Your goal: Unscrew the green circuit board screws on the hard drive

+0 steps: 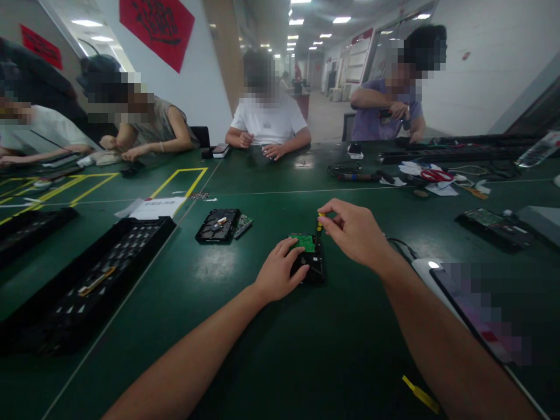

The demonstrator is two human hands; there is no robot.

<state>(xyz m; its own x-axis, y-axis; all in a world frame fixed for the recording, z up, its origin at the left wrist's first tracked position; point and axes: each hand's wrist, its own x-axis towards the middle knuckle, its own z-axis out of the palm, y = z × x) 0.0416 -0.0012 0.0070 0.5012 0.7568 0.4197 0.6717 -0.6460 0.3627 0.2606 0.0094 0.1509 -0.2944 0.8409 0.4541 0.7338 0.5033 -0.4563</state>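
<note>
A black hard drive with a green circuit board (315, 269) lies on the green tabletop in front of me. My left hand (282, 269) rests over its left side, fingers spread across the drive and its board, with the thumb along the near part, holding it down. In my right hand (352, 227) is a small yellow-handled screwdriver (321, 220), pinched near its top between thumb and fingers. It stands nearly upright, its tip at the right edge of the green board. Whether the tip sits in a screw is too small to tell.
Left of the drive lies another hard drive (217, 226) with a loose circuit board (243, 226) against it. A long black tray (94, 280) stands farther left. A phone (472, 315) is at right, a yellow strip (420, 394) near the front. Several people sit across the table.
</note>
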